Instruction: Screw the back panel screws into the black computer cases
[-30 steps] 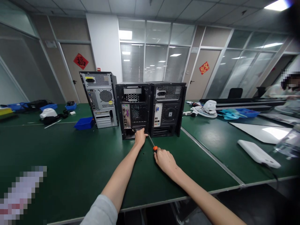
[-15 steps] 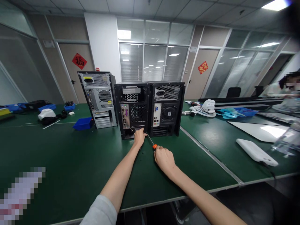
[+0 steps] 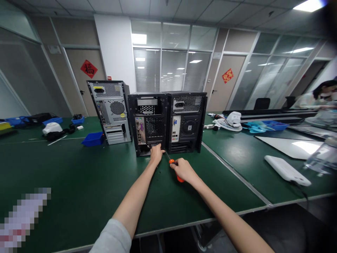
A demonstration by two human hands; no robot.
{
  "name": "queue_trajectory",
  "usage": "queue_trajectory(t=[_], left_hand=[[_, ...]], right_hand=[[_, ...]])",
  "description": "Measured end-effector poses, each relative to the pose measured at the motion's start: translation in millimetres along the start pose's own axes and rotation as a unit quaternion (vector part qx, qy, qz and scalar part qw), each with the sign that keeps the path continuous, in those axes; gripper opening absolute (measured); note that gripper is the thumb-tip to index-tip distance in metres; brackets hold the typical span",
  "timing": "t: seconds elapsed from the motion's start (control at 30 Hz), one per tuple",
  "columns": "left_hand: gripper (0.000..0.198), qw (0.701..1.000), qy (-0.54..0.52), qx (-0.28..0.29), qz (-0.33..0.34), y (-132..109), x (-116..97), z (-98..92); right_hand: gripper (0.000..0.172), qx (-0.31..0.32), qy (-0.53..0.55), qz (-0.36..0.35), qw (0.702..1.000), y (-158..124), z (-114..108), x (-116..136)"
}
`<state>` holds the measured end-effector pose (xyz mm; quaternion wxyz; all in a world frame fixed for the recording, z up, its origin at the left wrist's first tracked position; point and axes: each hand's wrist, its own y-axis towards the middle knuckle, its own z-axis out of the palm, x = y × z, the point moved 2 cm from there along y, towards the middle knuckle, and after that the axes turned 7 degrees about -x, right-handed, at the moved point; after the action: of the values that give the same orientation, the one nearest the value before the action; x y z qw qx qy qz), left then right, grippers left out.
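Note:
My right hand [image 3: 186, 169] grips a screwdriver by its orange and black handle [image 3: 180, 178]. The thin shaft points up and left, its tip close to the lower right corner of the middle computer case [image 3: 153, 127], a black tower with its rear panel facing me. At that case's bottom opening is my left hand [image 3: 156, 154], closed, the thumb beside the screwdriver tip. What its fingers hold, if anything, is hidden. Standing against the middle case on the right is a second black computer case [image 3: 188, 121]. To the left rises a taller silver-backed computer case [image 3: 115, 109].
A blue tray [image 3: 93, 139] lies left of the silver case on the green table [image 3: 79, 182]. On the right are a white power bank-like block [image 3: 287, 170] with a cable, a white fan-like device [image 3: 231, 122] and a clear container [image 3: 322, 156]. A person sits at the far right.
My right hand has shifted its hold on the screwdriver, turning so that the orange handle now shows beneath it. The screwdriver's collar has moved slightly up and left. My left hand stays put.

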<state>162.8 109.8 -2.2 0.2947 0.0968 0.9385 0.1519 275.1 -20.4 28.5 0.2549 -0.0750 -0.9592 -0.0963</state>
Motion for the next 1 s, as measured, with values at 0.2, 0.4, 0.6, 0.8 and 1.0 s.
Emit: queue_trajectory(t=[0.2, 0.4, 0.6, 0.8, 1.0], left_hand=[[0.012, 1.000, 0.003, -0.001, 0.002, -1, -2, -1.6], [0.014, 1.000, 0.006, -0.002, -0.001, -1, -2, -1.4], [0.013, 1.000, 0.009, -0.002, -0.001, -2, -2, -1.6], [0.012, 1.000, 0.006, -0.009, 0.016, -1, -1, -0.3], [0.013, 1.000, 0.006, -0.011, 0.024, 1, 1, 1.3]], right_hand=[[0.029, -0.002, 0.135, 0.033, 0.990, 3, 8, -8], [0.032, 0.012, 0.283, 0.084, 0.955, -3, 25, -11], [0.031, 0.024, 0.421, 0.131, 0.897, -10, 35, -4], [0.022, 0.062, 0.532, 0.178, 0.826, -14, 28, 6], [0.022, 0.095, 0.609, 0.202, 0.761, -15, 19, 14]])
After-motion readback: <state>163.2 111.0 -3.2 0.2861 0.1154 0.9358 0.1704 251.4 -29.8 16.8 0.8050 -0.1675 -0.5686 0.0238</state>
